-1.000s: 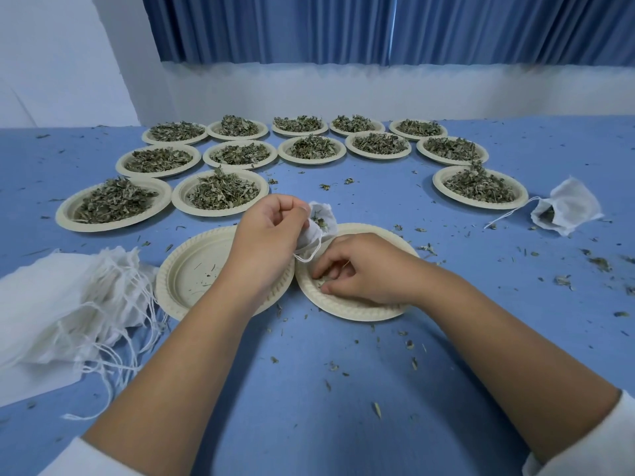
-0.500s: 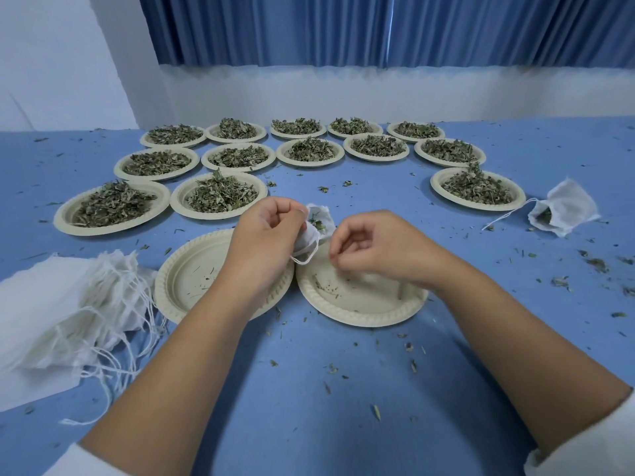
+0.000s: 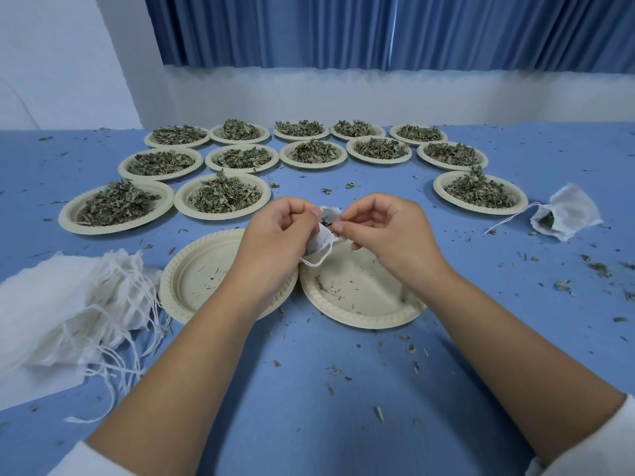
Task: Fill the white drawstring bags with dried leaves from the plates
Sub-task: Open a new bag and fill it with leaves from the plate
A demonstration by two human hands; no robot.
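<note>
Head view: a small white drawstring bag [image 3: 321, 239] is held up just above the counter [image 3: 309, 413], over the gap between two near plates. It is gripped by the left hand [image 3: 275, 235], whose fingers [image 3: 302, 214] are curled round its side, and its loop of string is left hanging below the hand. The right hand [image 3: 388, 235] is brought up against the bag's open mouth, with thumb and forefinger pressed together there. A pinch of leaves [image 3: 326, 222] is seen dark at those fingertips, right at the opening; the other right fingers are loosely curled.

Beneath the hands, the left near plate [image 3: 192, 280] and the right near plate [image 3: 360, 304] are marked only by a few crumbs, and their rims are set touching. Further back, thirteen plates heaped with dried leaves [image 3: 222, 197] are laid out in rows. A pile of flat white bags [image 3: 68, 310] with tangled strings is spread at the left edge of the counter. A filled bag [image 3: 567, 214] is laid on its side well to the right, leaves showing at its mouth. Leaf crumbs [image 3: 599, 269] are scattered over the blue counter, and a blue curtain [image 3: 343, 29] is hung behind.
</note>
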